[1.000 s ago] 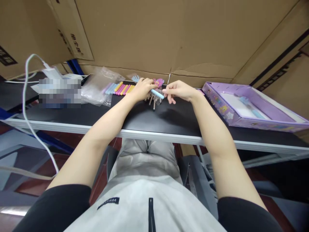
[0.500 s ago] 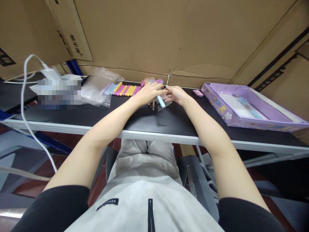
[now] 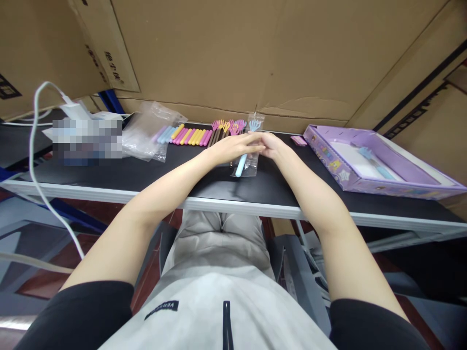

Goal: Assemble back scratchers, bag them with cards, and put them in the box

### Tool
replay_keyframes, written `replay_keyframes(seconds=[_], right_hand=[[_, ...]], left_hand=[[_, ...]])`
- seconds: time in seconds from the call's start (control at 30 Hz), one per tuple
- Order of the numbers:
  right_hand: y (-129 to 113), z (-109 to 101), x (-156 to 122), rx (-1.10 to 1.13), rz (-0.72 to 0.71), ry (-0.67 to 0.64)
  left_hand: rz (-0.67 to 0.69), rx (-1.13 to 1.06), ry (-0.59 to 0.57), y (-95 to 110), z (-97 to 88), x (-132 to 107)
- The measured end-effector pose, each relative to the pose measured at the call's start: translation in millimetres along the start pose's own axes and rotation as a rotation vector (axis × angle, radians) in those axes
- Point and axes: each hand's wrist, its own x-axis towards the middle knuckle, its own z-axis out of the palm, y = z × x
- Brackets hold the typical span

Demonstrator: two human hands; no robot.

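Observation:
A small back scratcher with a light blue handle (image 3: 241, 166) and a clawed blue head lies at a slant between my hands, with a clear plastic bag (image 3: 251, 169) around or behind it. My left hand (image 3: 233, 148) reaches across its middle from the left, fingers closed over it. From the other side my right hand (image 3: 270, 145) pinches the bag near the scratcher's head; its fingertips are partly hidden by my left fingers. Just behind my left hand lie several more scratchers with pink, yellow and purple claw heads (image 3: 233, 128).
Coloured handles (image 3: 189, 136) lie in a row to the left, beside a pile of clear bags (image 3: 146, 136). At right stands an open purple box (image 3: 350, 181) with a blue scratcher inside; a small pink packet (image 3: 298, 140) lies next to it. Cardboard (image 3: 233, 58) walls the back.
The blue scratcher and its bag have turned more upright and come into fuller view, the claw head now showing above my hands. My hands have moved closer together, fingers overlapping.

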Motion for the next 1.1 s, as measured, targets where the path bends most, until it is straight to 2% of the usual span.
replay_keyframes(seconds=[0.2,0.37,0.43,0.53,0.67,0.8,0.97,1.1], right_hand=[[-0.2,-1.9,-0.7,0.071,-0.049,0.132],[2.3,-2.0,3.4,0.134,-0.064,0.143],[3.1,-1.1,4.5,0.164,-0.067,0.152],[3.9,1.1,4.2,0.186,-0.071,0.181],[4.9,3.0,2.3,0.222,-0.081,0.212],[7.5,5.3,2.1,0.248,-0.087,0.229],[12.2,12.8,4.3,0.268,-0.100,0.258],[14.9,19.2,4.5,0.326,-0.109,0.245]], left_hand=[[-0.066,0.027,0.059,-13.7,-7.4,-5.7],[-0.337,0.057,0.017,-18.5,-25.6,-12.8],[-0.395,0.054,0.013,-17.1,-31.1,-13.8],[-0.430,0.030,0.007,-9.6,-37.4,-12.3],[-0.484,-0.006,-0.064,8.6,-46.1,-7.2],[-0.468,-0.028,-0.115,21.7,-51.5,-3.5],[-0.498,-0.017,-0.155,18.0,-49.0,-4.7],[-0.505,-0.060,-0.133,7.5,-42.9,-6.7]])
